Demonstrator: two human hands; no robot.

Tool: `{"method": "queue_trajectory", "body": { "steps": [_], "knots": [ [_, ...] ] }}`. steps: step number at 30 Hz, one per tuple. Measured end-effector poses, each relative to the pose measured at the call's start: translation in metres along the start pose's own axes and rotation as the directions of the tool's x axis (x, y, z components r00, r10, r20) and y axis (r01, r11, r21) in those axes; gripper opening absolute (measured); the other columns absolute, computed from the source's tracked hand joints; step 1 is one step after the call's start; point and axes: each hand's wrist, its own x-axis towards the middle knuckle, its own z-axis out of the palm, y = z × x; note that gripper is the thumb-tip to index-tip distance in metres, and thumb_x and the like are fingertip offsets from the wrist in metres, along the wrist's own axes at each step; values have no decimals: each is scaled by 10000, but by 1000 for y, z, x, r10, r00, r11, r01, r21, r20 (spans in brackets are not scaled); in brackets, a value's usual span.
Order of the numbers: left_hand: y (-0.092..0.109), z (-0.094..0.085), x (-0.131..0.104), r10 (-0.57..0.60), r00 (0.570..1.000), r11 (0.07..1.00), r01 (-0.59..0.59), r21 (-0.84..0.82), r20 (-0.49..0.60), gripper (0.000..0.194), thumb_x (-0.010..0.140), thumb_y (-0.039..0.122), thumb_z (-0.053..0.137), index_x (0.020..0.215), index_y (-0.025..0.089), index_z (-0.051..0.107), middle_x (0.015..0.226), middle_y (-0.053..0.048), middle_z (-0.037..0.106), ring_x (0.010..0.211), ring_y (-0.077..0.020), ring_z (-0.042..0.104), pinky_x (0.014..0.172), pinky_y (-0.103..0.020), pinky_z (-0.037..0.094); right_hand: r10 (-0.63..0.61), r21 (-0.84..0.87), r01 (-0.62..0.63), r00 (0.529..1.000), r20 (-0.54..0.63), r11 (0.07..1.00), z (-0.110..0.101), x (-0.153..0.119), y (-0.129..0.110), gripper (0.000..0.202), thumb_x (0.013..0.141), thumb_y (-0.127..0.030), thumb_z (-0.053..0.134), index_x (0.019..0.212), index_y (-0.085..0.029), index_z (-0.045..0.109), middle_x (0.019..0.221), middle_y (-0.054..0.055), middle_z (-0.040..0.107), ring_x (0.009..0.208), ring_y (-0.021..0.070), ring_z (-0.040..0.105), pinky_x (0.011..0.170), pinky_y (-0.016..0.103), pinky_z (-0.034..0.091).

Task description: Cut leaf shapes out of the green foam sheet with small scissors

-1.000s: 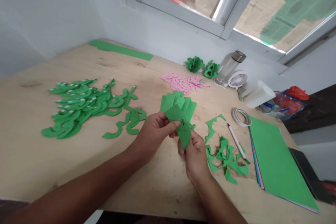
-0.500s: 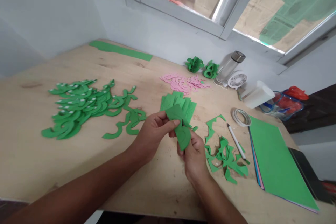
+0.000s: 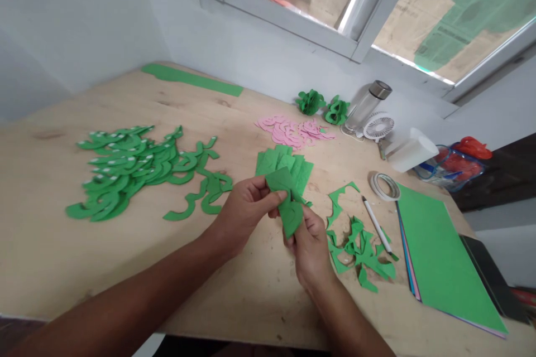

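Observation:
My left hand [image 3: 245, 209] is closed, pinching a folded piece of green paper [image 3: 280, 179] between thumb and fingers. At the paper's lower end, my right hand [image 3: 310, 240] is also closed on it, its fingers partly hidden. A curved line shows on the lower part, and a small dark gap lies near its middle. Whether a tool is hidden in my right hand I cannot tell. Just behind the hands lies a fanned stack of green paper pieces [image 3: 304, 170]. Green paper scraps [image 3: 364, 251] are scattered right of my right hand.
Curved green cutouts with white tabs [image 3: 125, 170] are heaped on the left. Pink cutouts [image 3: 288, 133] lie behind the stack, near two green paper balls [image 3: 310, 102]. Rightward are a bottle [image 3: 366, 106], a small fan [image 3: 379, 125], tape [image 3: 384, 186], a white pen [image 3: 377, 226] and green sheets [image 3: 448, 256].
The held paper has shifted and turned slightly, and its lower end looks more pointed. Both hands stay nearly in place.

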Motion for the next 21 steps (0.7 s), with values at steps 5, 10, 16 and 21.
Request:
{"method": "queue_trajectory", "body": {
  "steps": [5, 10, 16, 21],
  "knots": [
    [2, 1, -1, -18, 1000, 1000, 18, 4, -12, 98, 678, 247, 773, 630, 204, 700, 578, 26, 588, 547, -123, 456, 541, -266, 396, 1, 8, -1, 1000, -3, 1000, 2, 0, -3, 449, 841, -621, 718, 695, -197, 711, 492, -81, 364, 424, 68, 218, 391, 213, 155],
    [3, 2, -2, -18, 999, 1000, 18, -14, -33, 106, 661, 269, 793, 624, 213, 710, 595, 17, 595, 557, -132, 456, 554, -283, 396, 8, 16, -8, 1000, -6, 1000, 4, 0, -2, 501, 813, -668, 725, 655, -202, 634, 480, -92, 349, 422, 64, 214, 391, 208, 153],
    [-1, -1, -1, -19, 999, 999, 18, -34, -34, 161, 687, 308, 818, 646, 220, 689, 634, 6, 629, 613, -161, 513, 630, -308, 443, 39, 22, -38, 998, -44, 999, 6, -1, -1, 606, 738, -759, 740, 600, -228, 483, 468, -110, 316, 421, 61, 203, 390, 208, 158],
    [0, 0, 0, -11, 1000, 997, 8, -82, -25, 164, 681, 288, 829, 641, 211, 690, 644, 2, 668, 658, -171, 579, 686, -302, 485, 40, -17, -41, 997, -70, 999, 5, -1, 3, 635, 744, -788, 710, 574, -228, 464, 431, -95, 371, 412, 64, 239, 395, 214, 180]
  ]
}}
